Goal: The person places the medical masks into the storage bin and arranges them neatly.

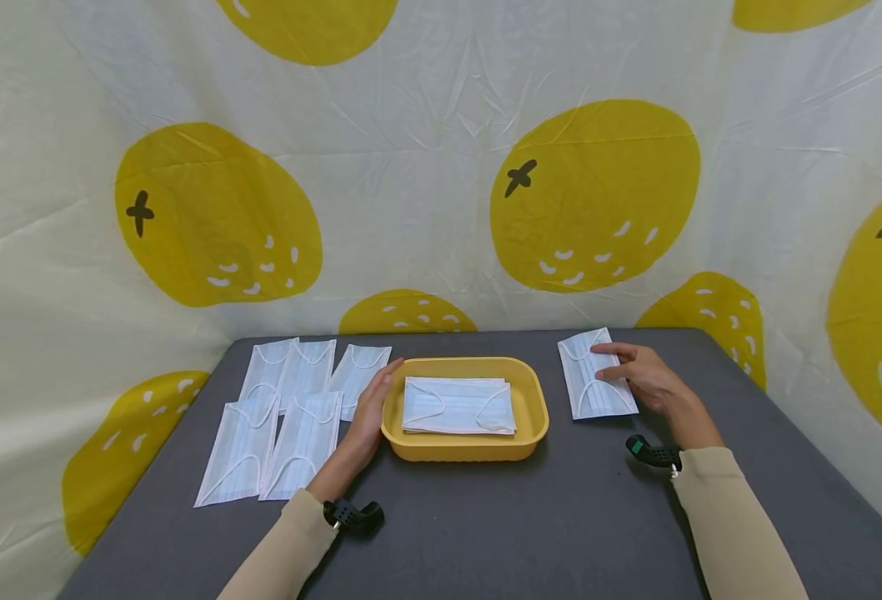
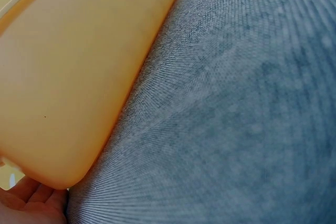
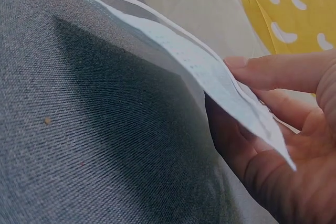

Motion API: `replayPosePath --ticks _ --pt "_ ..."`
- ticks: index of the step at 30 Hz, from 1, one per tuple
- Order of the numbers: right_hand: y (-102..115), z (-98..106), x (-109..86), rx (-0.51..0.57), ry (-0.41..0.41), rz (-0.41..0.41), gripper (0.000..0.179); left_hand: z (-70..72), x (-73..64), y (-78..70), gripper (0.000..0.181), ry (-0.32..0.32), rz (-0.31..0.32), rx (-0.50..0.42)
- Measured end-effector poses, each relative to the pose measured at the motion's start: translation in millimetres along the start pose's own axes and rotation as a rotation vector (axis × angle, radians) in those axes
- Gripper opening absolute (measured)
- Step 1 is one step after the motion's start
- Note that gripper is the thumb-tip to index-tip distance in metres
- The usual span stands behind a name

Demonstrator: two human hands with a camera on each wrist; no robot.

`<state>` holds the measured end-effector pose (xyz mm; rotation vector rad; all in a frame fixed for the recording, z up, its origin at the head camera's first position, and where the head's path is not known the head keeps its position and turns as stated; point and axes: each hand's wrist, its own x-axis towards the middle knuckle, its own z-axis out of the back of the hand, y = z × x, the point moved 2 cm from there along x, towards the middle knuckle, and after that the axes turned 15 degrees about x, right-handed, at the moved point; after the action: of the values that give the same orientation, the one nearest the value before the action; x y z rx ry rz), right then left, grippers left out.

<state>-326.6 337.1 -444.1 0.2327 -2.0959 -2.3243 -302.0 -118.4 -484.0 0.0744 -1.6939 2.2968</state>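
A yellow basket (image 1: 465,450) stands at the middle of the table, with a small stack of pale blue face masks (image 1: 459,406) lying in it. My left hand (image 1: 368,411) rests along the basket's left wall, its fingers fairly straight; the left wrist view shows the fingers (image 2: 39,198) against the basket's end wall (image 2: 79,77). To the right of the basket, my right hand (image 1: 654,379) pinches a single face mask (image 1: 591,379) by its right edge. In the right wrist view this mask (image 3: 210,72) is tilted above the table, casting a shadow, with white ear loops showing.
Several more face masks (image 1: 302,446) lie flat on the left side of the dark table (image 1: 501,533), some overlapping. A white cloth (image 1: 411,208) with big yellow fruit prints hangs behind the table. Each wrist wears a black strap device (image 1: 654,452).
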Motion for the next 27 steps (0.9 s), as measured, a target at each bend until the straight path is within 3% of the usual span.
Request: replayPosePath --ticks 13,27 --pt "5 -1 0.3 0.003 -0.020 -0.006 0.065 0.4 -0.5 -1.2 0.047 0.023 0.021 -0.008" --pt "12 -1 -2.1 0.047 -0.035 0.007 0.065 0.6 -0.9 -0.6 0.046 -0.007 0.009 0.019"
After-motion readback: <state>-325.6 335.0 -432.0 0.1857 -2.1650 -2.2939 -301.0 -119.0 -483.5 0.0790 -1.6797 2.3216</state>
